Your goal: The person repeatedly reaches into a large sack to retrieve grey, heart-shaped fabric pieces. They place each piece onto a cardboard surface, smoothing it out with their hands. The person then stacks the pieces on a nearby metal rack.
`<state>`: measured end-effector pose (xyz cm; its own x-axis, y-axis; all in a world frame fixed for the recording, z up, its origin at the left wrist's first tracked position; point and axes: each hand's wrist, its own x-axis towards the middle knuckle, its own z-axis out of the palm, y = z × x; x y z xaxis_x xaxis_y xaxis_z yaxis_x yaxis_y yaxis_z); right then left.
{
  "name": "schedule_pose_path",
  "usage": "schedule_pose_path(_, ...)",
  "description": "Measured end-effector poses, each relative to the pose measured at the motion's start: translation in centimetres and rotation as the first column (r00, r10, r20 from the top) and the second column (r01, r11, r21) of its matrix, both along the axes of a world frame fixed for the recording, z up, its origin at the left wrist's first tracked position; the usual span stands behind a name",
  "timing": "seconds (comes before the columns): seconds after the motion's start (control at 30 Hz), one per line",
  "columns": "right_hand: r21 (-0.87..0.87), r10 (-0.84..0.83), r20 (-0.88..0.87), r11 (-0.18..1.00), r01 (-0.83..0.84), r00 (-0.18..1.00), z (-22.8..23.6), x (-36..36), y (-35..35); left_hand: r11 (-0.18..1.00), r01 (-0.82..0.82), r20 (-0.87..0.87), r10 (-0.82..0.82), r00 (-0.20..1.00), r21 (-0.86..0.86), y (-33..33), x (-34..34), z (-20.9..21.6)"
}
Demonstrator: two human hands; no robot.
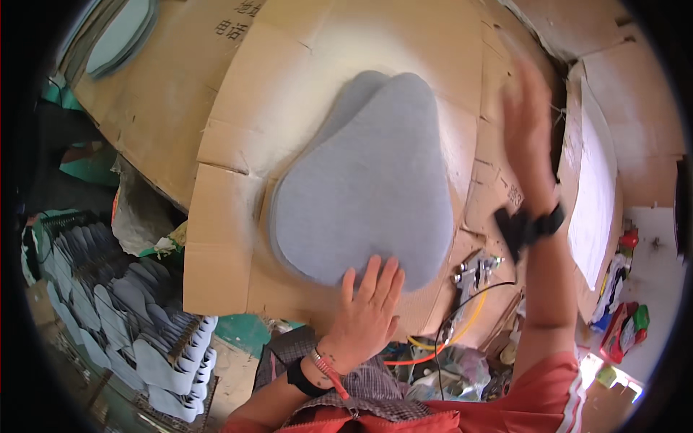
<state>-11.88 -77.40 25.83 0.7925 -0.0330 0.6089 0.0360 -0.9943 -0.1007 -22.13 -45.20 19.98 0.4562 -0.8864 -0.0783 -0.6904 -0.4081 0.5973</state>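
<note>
A stack of flat grey insole-shaped sheets point(368, 173) lies on the cardboard in the middle, wide end toward me. Its narrow ends are fanned slightly, so a lower sheet shows at the far left of the top one. My left hand point(366, 310) rests on the stack's near edge with its fingers spread and flat. My right hand point(527, 115) is raised to the right of the stack, over the cardboard, and touches none of the sheets. It is blurred by motion, but its fingers look stretched out and nothing shows in them.
A spray gun point(473, 273) with yellow and orange hoses lies at the near right. Racks of grey insoles point(155, 346) stand at the lower left. Cardboard panels point(173, 86) surround the work surface; another stack of pale sheets point(123, 36) is at the far left.
</note>
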Motion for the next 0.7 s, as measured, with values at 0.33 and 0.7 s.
schedule_pose_path(0.33, 0.332, 0.274, -0.425, 0.934, -0.133, 0.862, -7.3, -10.2, 13.4, 0.999, -0.032, 0.249, 0.022, 0.968, 0.039, 0.2, 10.1, -0.4)
schedule_pose_path(0.7, 0.228, 0.060, -0.172, 0.973, -0.019, 0.983, 2.2, -10.9, 17.7, 0.972, -0.235, 0.363, 0.208, 0.908, 0.030, 4.6, 6.5, -2.9)
